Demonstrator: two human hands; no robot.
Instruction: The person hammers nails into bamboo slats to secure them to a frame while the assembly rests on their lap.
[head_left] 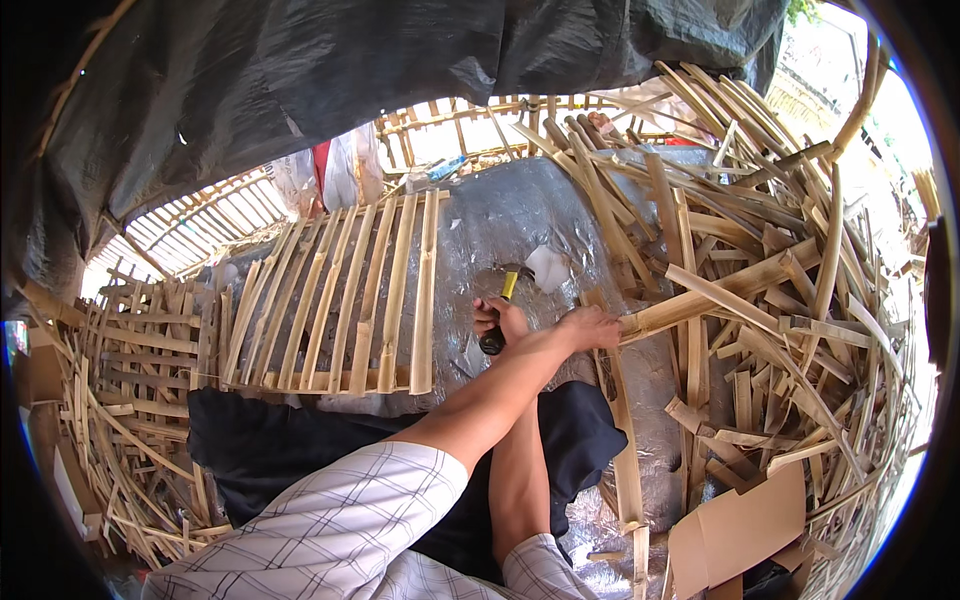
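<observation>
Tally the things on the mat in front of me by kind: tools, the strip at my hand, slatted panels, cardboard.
Hammer, in the right hand: 1
Bamboo strip, at the left hand: 1
Slatted bamboo panel: 1
Cardboard piece: 1
Total: 4
The loose offcuts in the pile are too many to count.

Both forearms enter from the lower edge in short checked sleeves and cross below the hammer [503,300]. The left arm runs diagonally from the lower left, passing over the right forearm, and ends in the left hand [590,326] just right of the hammer, palm down, fingers pointing right and closed over a bamboo slat [690,305]. The right forearm rises almost vertically beneath it. The right hand [497,320] is curled in a fist around the hammer's black grip, knuckles turned left.
</observation>
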